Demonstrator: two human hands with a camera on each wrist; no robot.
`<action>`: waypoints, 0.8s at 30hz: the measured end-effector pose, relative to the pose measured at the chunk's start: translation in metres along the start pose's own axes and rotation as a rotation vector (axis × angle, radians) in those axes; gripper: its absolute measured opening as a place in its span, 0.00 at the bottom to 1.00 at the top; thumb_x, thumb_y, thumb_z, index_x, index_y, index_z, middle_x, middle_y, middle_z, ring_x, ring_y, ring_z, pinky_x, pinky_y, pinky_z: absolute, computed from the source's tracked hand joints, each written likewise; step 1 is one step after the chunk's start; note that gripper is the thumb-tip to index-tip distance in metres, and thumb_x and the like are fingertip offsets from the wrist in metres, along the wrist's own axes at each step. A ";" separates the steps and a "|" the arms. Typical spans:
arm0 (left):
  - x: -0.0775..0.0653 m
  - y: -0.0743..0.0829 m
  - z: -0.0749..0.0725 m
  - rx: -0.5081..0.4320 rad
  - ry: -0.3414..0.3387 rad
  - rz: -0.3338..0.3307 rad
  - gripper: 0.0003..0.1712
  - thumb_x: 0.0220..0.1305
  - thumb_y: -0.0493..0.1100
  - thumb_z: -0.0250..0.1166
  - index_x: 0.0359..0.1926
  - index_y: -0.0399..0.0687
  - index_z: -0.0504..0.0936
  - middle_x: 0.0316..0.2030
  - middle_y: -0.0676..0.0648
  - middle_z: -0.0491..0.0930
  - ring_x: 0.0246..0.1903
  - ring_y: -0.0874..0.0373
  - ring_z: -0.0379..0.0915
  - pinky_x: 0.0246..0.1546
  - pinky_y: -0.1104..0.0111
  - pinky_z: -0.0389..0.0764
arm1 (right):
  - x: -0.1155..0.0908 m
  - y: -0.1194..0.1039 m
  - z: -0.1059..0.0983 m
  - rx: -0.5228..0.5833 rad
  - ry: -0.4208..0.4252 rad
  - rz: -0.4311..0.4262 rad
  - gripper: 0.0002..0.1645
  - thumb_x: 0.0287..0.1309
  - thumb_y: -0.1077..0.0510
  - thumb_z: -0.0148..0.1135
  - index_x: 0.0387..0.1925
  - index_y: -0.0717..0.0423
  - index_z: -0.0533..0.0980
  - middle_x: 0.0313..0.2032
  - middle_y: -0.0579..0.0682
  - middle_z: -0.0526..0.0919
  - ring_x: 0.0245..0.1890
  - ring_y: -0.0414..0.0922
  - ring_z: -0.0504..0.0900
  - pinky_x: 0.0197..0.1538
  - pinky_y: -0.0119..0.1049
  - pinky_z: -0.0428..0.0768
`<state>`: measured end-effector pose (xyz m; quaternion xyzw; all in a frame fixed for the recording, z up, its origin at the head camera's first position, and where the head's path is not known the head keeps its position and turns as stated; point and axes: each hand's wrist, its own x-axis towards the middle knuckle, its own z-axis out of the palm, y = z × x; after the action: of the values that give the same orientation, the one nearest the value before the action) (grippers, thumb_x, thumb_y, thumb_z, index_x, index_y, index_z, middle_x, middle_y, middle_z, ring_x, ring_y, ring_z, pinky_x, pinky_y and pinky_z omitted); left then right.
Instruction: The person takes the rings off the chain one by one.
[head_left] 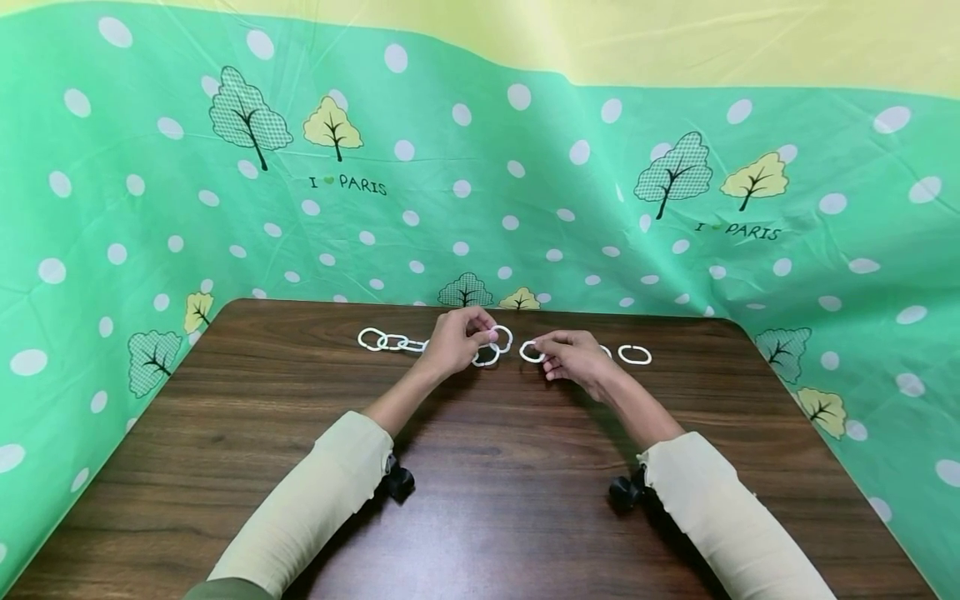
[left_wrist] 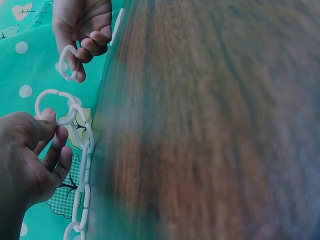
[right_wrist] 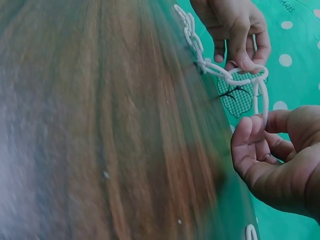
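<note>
My left hand (head_left: 456,340) pinches the end link (head_left: 512,337) of a white plastic chain between thumb and fingertips. The chain (left_wrist: 86,195) hangs from that link and runs left along the table's far part, partly hidden behind the hand. To the right, my right hand (head_left: 577,357) pinches a single white link (head_left: 522,353) by its edge. In the head view a small gap separates this link from the chain's end. The two overlap in the right wrist view; whether its opening faces the chain I cannot tell.
A loose white link (head_left: 635,362) lies on the brown wooden table (head_left: 517,483) right of my right hand. Another white link (head_left: 607,352) shows partly behind that hand. Green dotted cloth (head_left: 480,158) hangs behind the table's far edge.
</note>
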<state>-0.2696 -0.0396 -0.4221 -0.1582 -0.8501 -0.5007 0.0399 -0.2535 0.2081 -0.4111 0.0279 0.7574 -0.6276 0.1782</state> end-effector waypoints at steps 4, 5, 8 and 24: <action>-0.001 0.000 0.000 0.005 -0.008 -0.005 0.04 0.74 0.38 0.76 0.46 0.43 0.90 0.40 0.44 0.91 0.38 0.57 0.84 0.40 0.70 0.82 | -0.001 0.000 -0.008 -0.046 0.014 -0.017 0.23 0.83 0.61 0.64 0.69 0.73 0.78 0.32 0.43 0.85 0.30 0.36 0.84 0.37 0.28 0.87; -0.001 0.000 0.000 0.009 -0.009 -0.007 0.04 0.74 0.38 0.76 0.46 0.44 0.90 0.41 0.44 0.92 0.38 0.57 0.84 0.40 0.70 0.82 | -0.001 -0.001 -0.010 -0.062 0.023 -0.024 0.23 0.82 0.61 0.66 0.67 0.74 0.79 0.31 0.44 0.87 0.30 0.36 0.85 0.37 0.29 0.88; -0.002 0.001 0.000 0.016 -0.009 -0.016 0.04 0.74 0.38 0.76 0.46 0.44 0.90 0.41 0.44 0.92 0.38 0.56 0.84 0.40 0.69 0.82 | -0.002 -0.002 -0.016 -0.117 0.059 -0.052 0.22 0.78 0.61 0.71 0.63 0.74 0.81 0.31 0.44 0.89 0.28 0.36 0.88 0.37 0.29 0.88; -0.001 0.006 -0.002 0.013 -0.004 -0.012 0.05 0.74 0.39 0.77 0.46 0.43 0.91 0.40 0.43 0.92 0.37 0.58 0.83 0.39 0.71 0.79 | -0.006 0.005 -0.041 -0.370 0.180 -0.047 0.17 0.75 0.59 0.73 0.55 0.70 0.87 0.28 0.46 0.89 0.28 0.36 0.86 0.31 0.30 0.87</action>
<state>-0.2670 -0.0390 -0.4166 -0.1538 -0.8544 -0.4950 0.0363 -0.2559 0.2492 -0.4080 0.0332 0.8730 -0.4768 0.0971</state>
